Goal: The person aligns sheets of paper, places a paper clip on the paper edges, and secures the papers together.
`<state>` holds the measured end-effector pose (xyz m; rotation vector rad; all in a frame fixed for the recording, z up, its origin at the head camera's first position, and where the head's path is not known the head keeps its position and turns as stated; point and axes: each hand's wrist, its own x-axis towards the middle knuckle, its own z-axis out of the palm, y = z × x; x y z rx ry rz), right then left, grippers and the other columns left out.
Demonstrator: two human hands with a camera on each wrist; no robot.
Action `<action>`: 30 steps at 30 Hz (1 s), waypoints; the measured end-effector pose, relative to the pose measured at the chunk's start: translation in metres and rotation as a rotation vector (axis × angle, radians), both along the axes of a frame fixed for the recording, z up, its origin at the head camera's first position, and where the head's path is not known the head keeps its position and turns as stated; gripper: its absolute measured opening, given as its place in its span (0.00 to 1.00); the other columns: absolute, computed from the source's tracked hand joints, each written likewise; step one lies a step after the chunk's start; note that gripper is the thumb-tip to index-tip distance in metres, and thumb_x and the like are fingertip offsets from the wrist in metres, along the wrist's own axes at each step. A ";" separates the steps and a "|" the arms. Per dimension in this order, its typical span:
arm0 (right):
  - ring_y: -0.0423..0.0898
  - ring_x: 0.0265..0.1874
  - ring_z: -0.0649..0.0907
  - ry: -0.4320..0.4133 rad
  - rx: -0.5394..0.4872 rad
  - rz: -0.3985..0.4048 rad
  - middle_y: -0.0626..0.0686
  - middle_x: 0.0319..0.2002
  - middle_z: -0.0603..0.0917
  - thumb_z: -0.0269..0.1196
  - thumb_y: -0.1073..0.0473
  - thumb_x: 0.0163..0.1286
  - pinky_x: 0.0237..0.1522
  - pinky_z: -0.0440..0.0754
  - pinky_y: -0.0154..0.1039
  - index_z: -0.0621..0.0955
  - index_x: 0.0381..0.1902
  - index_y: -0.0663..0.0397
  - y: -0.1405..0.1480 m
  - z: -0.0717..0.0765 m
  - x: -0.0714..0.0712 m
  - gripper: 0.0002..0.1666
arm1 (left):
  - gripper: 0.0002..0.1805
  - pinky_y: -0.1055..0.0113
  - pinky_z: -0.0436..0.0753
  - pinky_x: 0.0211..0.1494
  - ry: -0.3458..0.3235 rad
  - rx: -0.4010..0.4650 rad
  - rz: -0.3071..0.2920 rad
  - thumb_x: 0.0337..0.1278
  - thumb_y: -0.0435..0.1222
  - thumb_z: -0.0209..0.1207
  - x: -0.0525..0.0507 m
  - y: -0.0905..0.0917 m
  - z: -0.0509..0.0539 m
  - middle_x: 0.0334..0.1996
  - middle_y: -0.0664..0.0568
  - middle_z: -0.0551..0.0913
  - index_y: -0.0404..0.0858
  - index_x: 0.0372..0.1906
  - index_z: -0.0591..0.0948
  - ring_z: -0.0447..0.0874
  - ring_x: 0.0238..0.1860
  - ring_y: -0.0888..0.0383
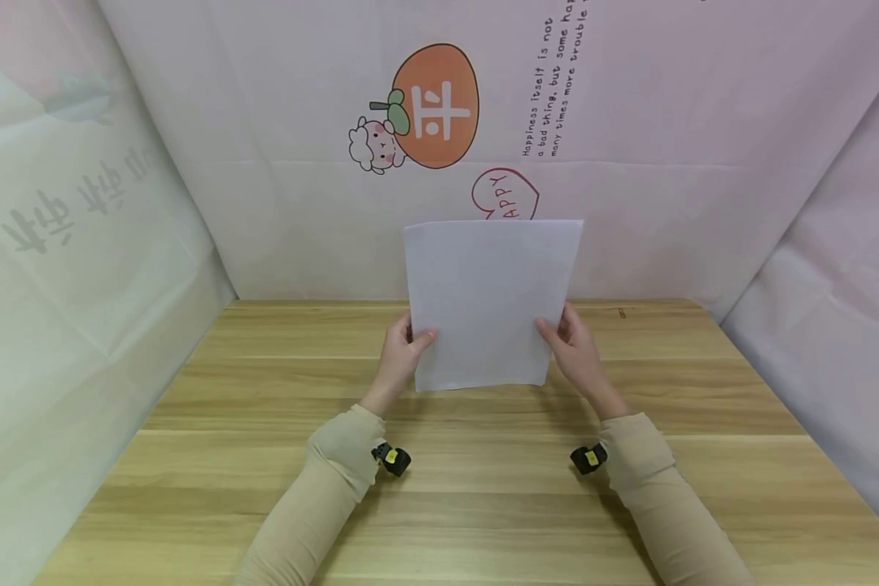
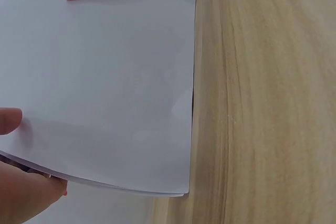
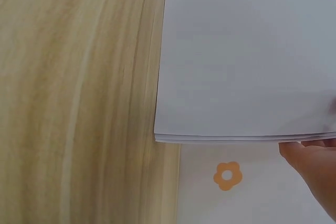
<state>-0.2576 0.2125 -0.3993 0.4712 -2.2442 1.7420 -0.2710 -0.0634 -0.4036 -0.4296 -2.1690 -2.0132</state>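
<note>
Person's left sleeve (image 1: 300, 509): plain beige cloth, bunched near the cuff (image 1: 346, 439) | right sleeve (image 1: 677, 513): matching beige, creased behind a broad cuff (image 1: 636, 448) | left wrist camera (image 1: 398, 462): small, black, yellow patch (image 1: 391, 457) | right wrist camera (image 1: 580, 461): likewise black, second yellow patch (image 1: 592, 458)

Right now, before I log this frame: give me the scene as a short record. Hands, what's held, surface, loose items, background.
held: stack of white sheets, blank on the side facing the head camera; exact count unclear
left hand: grips the stack's left edge
right hand: grips the stack's right edge
stack pose: tilted up; contact of lower edge with table unclear
table: wood-grain top
loose item: small reddish clip-like object, far edge of table, right of stack
background: pale printed cloth; stack covers part of its heart print
</note>
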 end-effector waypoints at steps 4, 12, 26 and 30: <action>0.35 0.47 0.79 0.005 -0.009 0.016 0.65 0.56 0.74 0.52 0.56 0.74 0.46 0.79 0.30 0.63 0.67 0.61 0.000 -0.002 -0.001 0.28 | 0.21 0.50 0.75 0.59 -0.013 0.005 0.003 0.61 0.28 0.55 0.001 0.000 -0.001 0.55 0.37 0.78 0.30 0.59 0.72 0.77 0.55 0.45; 0.36 0.47 0.80 0.029 -0.029 0.043 0.58 0.55 0.76 0.52 0.57 0.74 0.46 0.80 0.30 0.64 0.66 0.62 0.000 -0.004 -0.001 0.27 | 0.21 0.50 0.74 0.61 -0.032 0.031 0.006 0.61 0.27 0.54 0.001 0.002 -0.003 0.55 0.35 0.77 0.28 0.59 0.71 0.76 0.56 0.43; 0.36 0.48 0.80 -0.004 -0.049 0.075 0.60 0.57 0.74 0.50 0.58 0.75 0.45 0.81 0.32 0.62 0.67 0.62 -0.006 -0.003 0.000 0.27 | 0.19 0.54 0.75 0.57 -0.019 0.034 0.012 0.59 0.24 0.54 0.019 0.004 0.018 0.53 0.31 0.77 0.22 0.55 0.72 0.77 0.53 0.45; 0.35 0.47 0.79 -0.014 -0.048 0.066 0.63 0.57 0.73 0.49 0.58 0.75 0.45 0.80 0.31 0.61 0.67 0.63 -0.007 -0.003 0.001 0.27 | 0.19 0.54 0.75 0.56 -0.019 0.046 0.018 0.59 0.25 0.55 0.012 0.006 0.008 0.52 0.33 0.78 0.24 0.55 0.73 0.77 0.52 0.46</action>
